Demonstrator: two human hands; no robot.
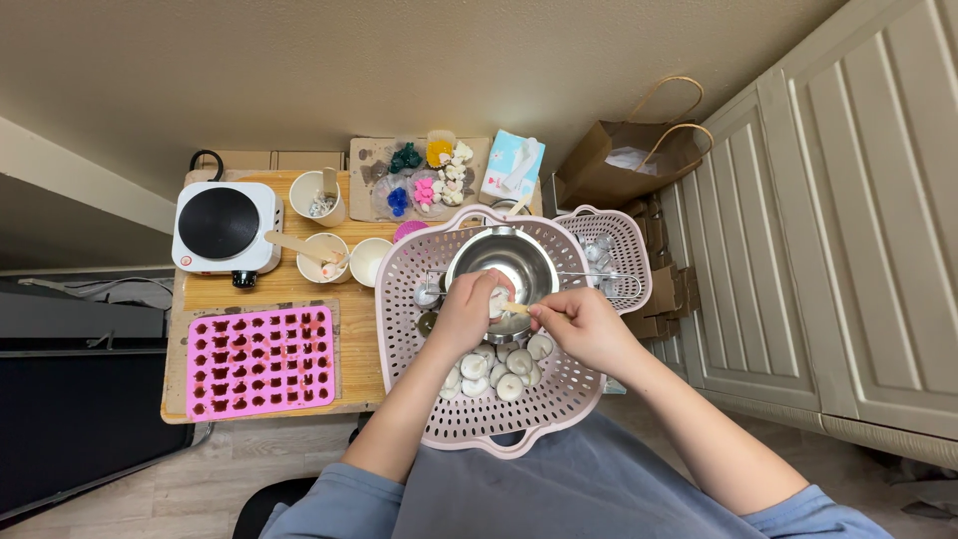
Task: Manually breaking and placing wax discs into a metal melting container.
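A pale pink perforated basket (419,399) rests on my lap and holds a steel bowl (519,260) and several small round white cups (496,374). My left hand (464,314) grips one small white cup (498,299) over the bowl's near rim. My right hand (584,324) holds a thin wooden stick (517,307) whose tip touches that cup. Both hands meet above the middle of the basket.
A small wooden table (289,289) carries a pink silicone mould (261,361), a white hot plate (222,226), three paper cups (324,257), a cardboard sheet with coloured shapes (424,165) and a tissue box (513,165). A second basket (614,245), a paper bag (629,150) and white doors (838,220) lie right.
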